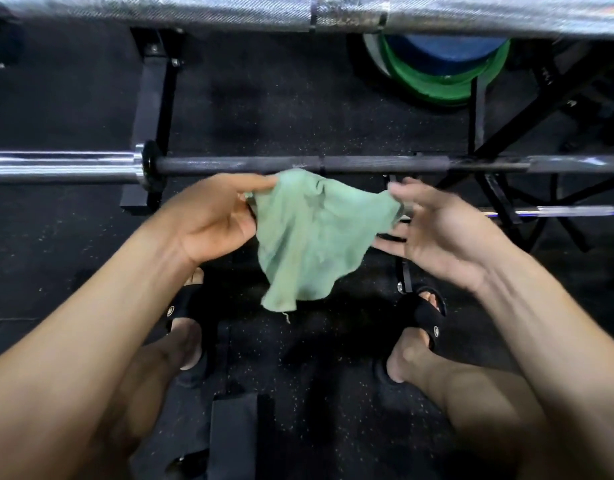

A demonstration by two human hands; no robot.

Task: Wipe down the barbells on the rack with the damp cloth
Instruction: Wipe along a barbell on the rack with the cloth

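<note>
A pale green cloth [309,233] hangs spread between my two hands, just below a dark barbell [264,164] lying across the rack. My left hand [212,220] pinches the cloth's left upper corner. My right hand [433,226] holds its right upper corner, fingers blurred. The cloth's top edge nearly touches the dark shaft. A knurled silver barbell [229,10] runs across the top of the view, very close. A third, thinner bar [575,212] shows low at the right.
The black rack's post [153,109] and angled legs [506,133] stand behind the bars. Green and blue weight plates [437,71] lie on the black speckled rubber floor [281,109]. My feet in black sandals [427,317] stand below the cloth.
</note>
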